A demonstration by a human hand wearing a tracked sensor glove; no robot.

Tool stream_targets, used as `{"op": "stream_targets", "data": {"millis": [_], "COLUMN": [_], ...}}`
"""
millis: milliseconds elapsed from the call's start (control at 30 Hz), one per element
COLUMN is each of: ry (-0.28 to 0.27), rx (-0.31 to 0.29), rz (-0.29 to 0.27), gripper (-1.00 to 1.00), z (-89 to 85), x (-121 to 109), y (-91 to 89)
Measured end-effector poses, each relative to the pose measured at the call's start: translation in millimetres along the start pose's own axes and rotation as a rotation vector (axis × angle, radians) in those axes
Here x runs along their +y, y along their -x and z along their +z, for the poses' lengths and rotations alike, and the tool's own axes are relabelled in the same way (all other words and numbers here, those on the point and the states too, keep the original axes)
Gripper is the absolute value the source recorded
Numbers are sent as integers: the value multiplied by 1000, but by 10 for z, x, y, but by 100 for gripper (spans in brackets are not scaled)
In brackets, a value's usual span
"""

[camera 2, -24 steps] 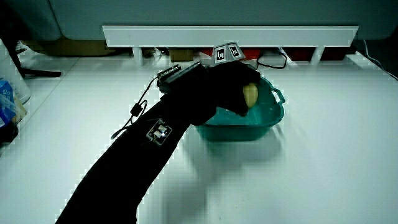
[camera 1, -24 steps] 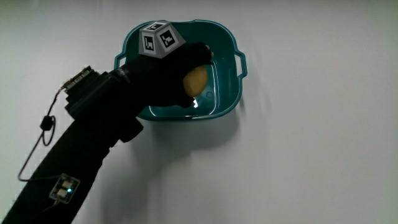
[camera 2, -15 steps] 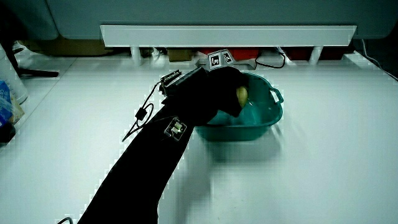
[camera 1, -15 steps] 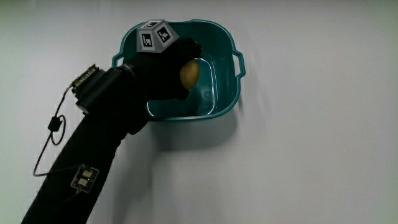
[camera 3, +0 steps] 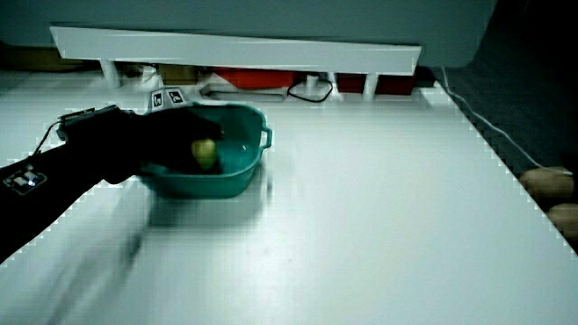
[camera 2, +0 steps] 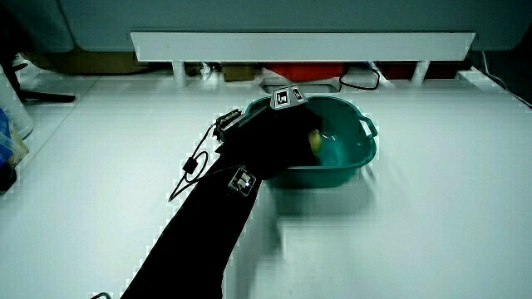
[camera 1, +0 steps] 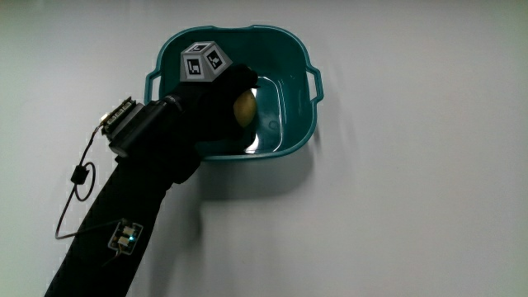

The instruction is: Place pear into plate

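Observation:
A teal plastic basin with two small handles (camera 1: 299,124) (camera 2: 357,152) (camera 3: 242,176) stands on the white table. The gloved hand (camera 1: 223,103) (camera 2: 291,133) (camera 3: 167,140) reaches over the basin's rim into it, with the patterned cube (camera 1: 203,61) on its back. Its fingers are curled around a yellow pear (camera 1: 244,108) (camera 2: 315,140) (camera 3: 205,151), which is held inside the basin, above its floor. Only part of the pear shows past the glove.
The forearm in a black sleeve (camera 1: 136,198) carries a small device (camera 1: 122,122) and a thin cable (camera 1: 78,177). A low white partition (camera 2: 303,46) (camera 3: 235,50) runs along the table, with cables and red items under it.
The hand with the pear has drawn slightly back toward the rim of the basin nearest the forearm and sunk lower into it. The basin has stayed where it was.

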Motion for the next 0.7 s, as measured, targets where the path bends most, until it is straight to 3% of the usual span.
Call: {"op": "stream_targets", "data": {"millis": [333, 600, 700], "ry": [7, 67, 101], "rx": [-2, 41, 75], "rz": [18, 54, 78], "gripper": [0, 0, -16], "z": [-22, -64, -68], "x": [-8, 20, 6], "y": [49, 25, 2]}}
